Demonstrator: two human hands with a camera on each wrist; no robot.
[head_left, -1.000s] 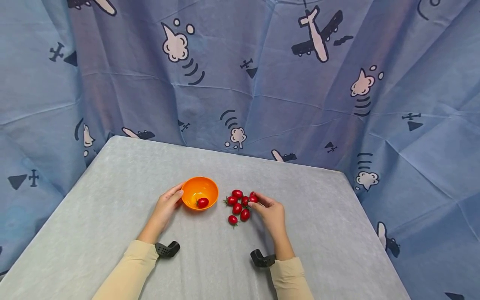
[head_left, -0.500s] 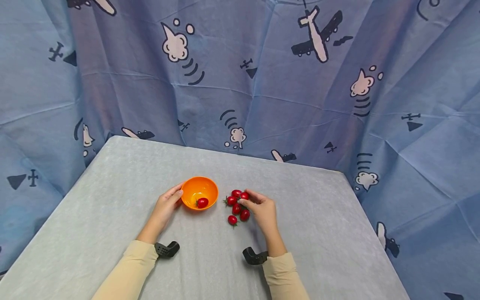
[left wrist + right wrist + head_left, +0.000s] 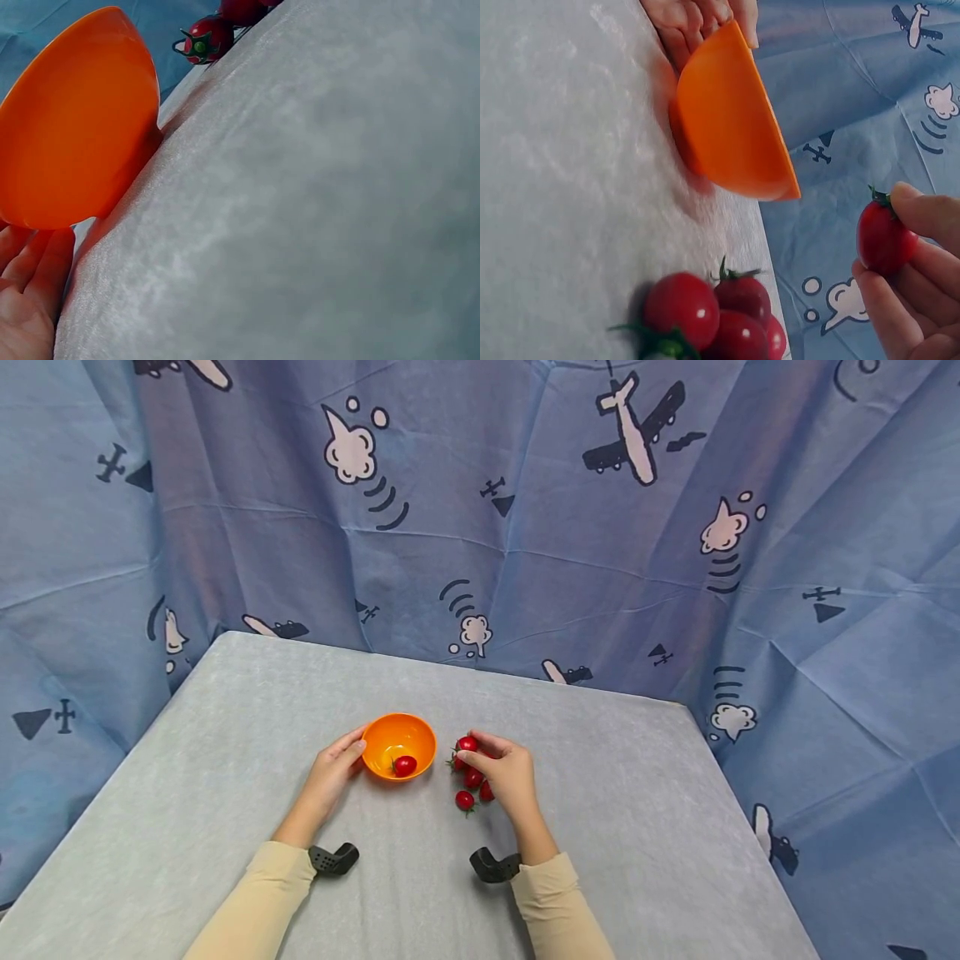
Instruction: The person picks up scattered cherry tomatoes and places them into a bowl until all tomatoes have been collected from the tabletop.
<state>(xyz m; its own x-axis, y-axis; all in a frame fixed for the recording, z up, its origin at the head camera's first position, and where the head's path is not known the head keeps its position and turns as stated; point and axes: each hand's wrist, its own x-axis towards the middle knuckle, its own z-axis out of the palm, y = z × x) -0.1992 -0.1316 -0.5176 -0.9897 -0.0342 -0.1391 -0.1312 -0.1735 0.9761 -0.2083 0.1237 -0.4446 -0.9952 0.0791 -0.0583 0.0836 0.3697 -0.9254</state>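
My left hand (image 3: 332, 774) holds the orange bowl (image 3: 386, 737) by its left side, thumb at the rim and the other fingers along the outside. The bowl stands on the table with one red cherry tomato (image 3: 405, 766) inside. Between thumb and fingers, my right hand (image 3: 513, 774) pinches another cherry tomato (image 3: 885, 236), green stem up, raised above the table in the right wrist view. Below that hand lies a cluster of several cherry tomatoes (image 3: 472, 777), partly hidden by it in the head view. The left wrist view shows the bowl's outer wall (image 3: 82, 127) with fingertips under it.
The table (image 3: 637, 827) has a pale grey cloth cover. Behind and around it hangs a blue curtain (image 3: 442, 468) printed with planes and clouds. Each wrist wears a black device, one on the left (image 3: 334, 859) and one on the right (image 3: 495, 865).
My right hand has moved left across the tomatoes toward the bowl, carrying the pinched cherry tomato. The left hand and the bowl have stayed in place.
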